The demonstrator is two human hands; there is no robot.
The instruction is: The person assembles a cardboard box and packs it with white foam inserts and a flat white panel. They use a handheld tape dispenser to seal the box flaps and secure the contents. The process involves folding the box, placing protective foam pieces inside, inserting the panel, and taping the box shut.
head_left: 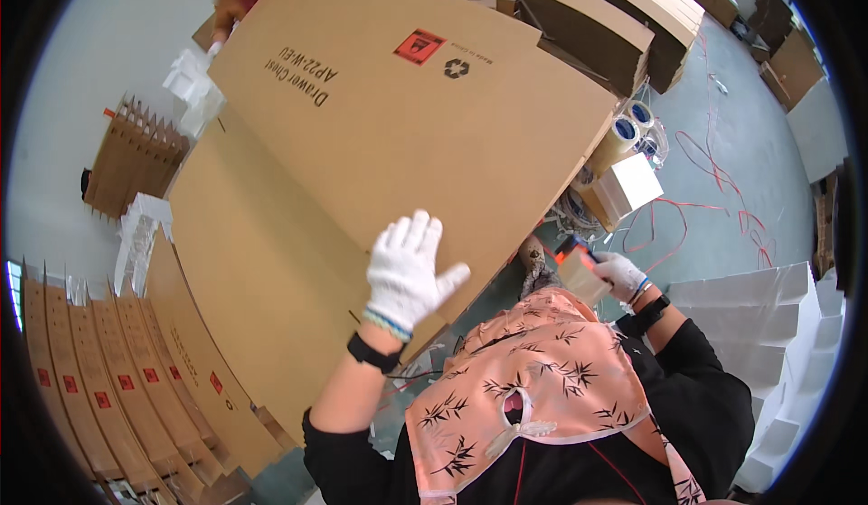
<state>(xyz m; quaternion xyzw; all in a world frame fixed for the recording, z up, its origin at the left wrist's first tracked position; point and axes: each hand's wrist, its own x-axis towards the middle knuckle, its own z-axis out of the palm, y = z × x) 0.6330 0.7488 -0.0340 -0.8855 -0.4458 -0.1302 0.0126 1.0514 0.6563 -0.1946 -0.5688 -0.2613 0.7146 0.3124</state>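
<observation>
Right hand point(621, 277), in a white knit glove, has its fingers wrapped round an orange-and-black tape dispenser point(577, 265), just beside the big brown carton point(434, 143) — and the left hand point(405, 270), gloved too, is spread wide, gripping nothing, over that carton's panels. Broad, smooth cardboard here, contents hidden from view! Off its right edge, glossy tape rolls point(624, 132) with blue cores near a white box point(632, 184); far left, red-labelled cartons point(117, 387) stand in a tight row.
</observation>
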